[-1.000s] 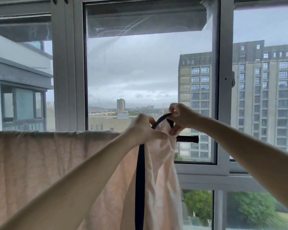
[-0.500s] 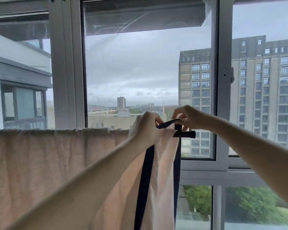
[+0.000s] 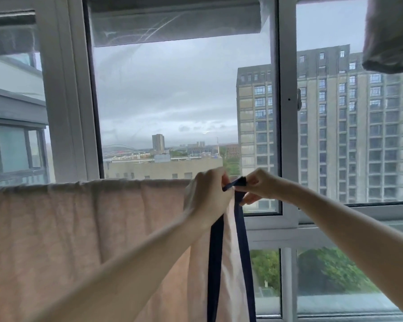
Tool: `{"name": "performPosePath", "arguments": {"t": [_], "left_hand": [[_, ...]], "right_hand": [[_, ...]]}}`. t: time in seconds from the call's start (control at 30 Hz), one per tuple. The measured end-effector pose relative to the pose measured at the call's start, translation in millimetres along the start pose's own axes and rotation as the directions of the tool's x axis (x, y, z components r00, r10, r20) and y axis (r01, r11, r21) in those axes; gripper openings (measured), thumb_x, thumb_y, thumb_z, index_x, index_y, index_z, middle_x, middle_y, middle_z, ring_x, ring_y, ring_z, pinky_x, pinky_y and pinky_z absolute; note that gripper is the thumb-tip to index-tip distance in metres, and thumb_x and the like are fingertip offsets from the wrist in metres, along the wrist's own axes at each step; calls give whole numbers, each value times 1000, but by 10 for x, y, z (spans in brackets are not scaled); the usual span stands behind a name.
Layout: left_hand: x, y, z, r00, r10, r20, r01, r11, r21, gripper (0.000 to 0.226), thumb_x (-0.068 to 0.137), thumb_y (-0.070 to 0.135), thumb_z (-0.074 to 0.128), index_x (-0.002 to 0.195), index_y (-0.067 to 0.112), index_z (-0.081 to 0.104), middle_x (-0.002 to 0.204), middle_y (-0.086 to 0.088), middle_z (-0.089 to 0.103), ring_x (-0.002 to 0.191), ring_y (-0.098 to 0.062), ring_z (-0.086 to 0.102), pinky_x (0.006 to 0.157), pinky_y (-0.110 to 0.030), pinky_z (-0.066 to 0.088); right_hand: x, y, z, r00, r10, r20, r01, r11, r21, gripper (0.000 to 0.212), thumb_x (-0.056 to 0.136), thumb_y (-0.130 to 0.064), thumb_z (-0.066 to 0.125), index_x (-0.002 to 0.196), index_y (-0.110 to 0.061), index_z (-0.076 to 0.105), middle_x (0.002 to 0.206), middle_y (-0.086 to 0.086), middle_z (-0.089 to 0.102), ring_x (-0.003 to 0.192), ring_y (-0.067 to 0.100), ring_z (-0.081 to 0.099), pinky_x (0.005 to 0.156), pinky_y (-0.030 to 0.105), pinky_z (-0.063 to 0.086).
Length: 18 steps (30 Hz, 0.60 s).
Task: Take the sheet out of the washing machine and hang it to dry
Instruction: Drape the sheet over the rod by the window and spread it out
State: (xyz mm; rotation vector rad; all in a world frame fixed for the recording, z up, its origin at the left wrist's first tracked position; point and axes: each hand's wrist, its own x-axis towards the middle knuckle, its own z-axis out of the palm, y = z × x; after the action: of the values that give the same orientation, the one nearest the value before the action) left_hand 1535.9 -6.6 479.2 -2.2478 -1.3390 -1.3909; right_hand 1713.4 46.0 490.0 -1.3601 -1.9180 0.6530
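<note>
Most of the job looks done: the pink sheet (image 3: pixel 79 228) already hangs over a line or rail, its top fold running level away from the left hand's knuckles toward the window frame (image 3: pixel 63 101), with the cloth falling straight below. What remains is the near end, where both hands work. The left hand (image 3: pixel 207 196) has its fingers curled round the sheet's bunched corner and the dark band (image 3: pixel 215 263) edging it; the band drops from under the palm. The right hand (image 3: pixel 254 185) pinches the upper fold of the same band between thumb and fingertips, just beside the left fingers, nearly touching them, and a second run of band hangs below its fingertips. Whatever bar carries the cloth is hidden behind the hands, so I cannot tell whether this corner is seated over it yet. Judging from that, settling and smoothing this last edge is what is left.
</note>
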Motion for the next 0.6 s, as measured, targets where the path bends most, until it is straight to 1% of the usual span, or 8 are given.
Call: {"name": "performPosePath", "arguments": {"t": [0.1,0.17,0.27,0.33,0.4,0.47,0.53,0.6], "left_hand": [[77,-78,-59,990,-28,-135,30,999,17,11,81,15,65,81,23,57,67,8,60,67,-13,59,59,-28,48],[108,-98,-100,986,-36,-164,36,999,-4,16,80,12,65,80,23,55,64,10,56,63,-8,55,54,-25,40],[12,-105,-84,989,89,121,-82,995,-59,13,79,27,74,79,27,61,67,13,62,64,-1,58,61,-25,46],[-30,-179,-129,967,144,210,-118,984,-131,10,80,33,75,80,27,67,70,14,67,65,0,64,68,-30,56],[40,-346,-227,988,127,93,-108,977,-181,4,82,26,72,79,25,70,71,14,69,64,1,65,70,-30,57],[128,-544,-348,996,90,-5,-90,984,-151,4,82,19,72,81,22,71,74,14,68,70,-1,65,71,-26,54],[176,-747,-446,997,78,26,-75,992,-104,6,83,16,72,87,19,74,83,11,67,79,-2,62,73,-22,50],[179,-936,-530,994,66,88,-61,996,-67,9,86,16,69,93,17,74,92,7,68,85,-1,61,75,-12,46]], "right_hand": [[92,-52,33,990,-66,-121,73,996,56,10,89,-9,61,83,-3,67,77,11,71,69,14,72,64,19,57],[134,-82,65,991,-78,-107,85,994,68,8,87,-6,63,89,0,67,80,10,71,66,9,70,63,16,56],[35,-87,117,997,9,73,-8,1000,-12,3,87,-1,62,88,-3,64,85,12,70,72,13,71,67,21,58],[-40,-103,111,998,3,66,5,993,-115,17,90,7,52,86,-6,61,89,7,68,72,16,71,66,29,60],[-67,-148,68,991,-114,-67,94,964,-250,30,88,16,45,102,-3,62,97,3,65,74,17,71,65,33,59],[-81,-233,52,941,-287,-182,198,898,-393,40,83,17,48,112,-5,63,109,8,68,82,12,69,73,27,58],[-122,-353,82,883,-398,-249,251,849,-466,44,81,15,46,110,-11,66,111,4,69,95,11,66,90,29,54],[-172,-471,166,864,-442,-241,287,826,-485,42,84,11,45,110,-14,67,113,0,69,101,10,64,94,26,50]]}}
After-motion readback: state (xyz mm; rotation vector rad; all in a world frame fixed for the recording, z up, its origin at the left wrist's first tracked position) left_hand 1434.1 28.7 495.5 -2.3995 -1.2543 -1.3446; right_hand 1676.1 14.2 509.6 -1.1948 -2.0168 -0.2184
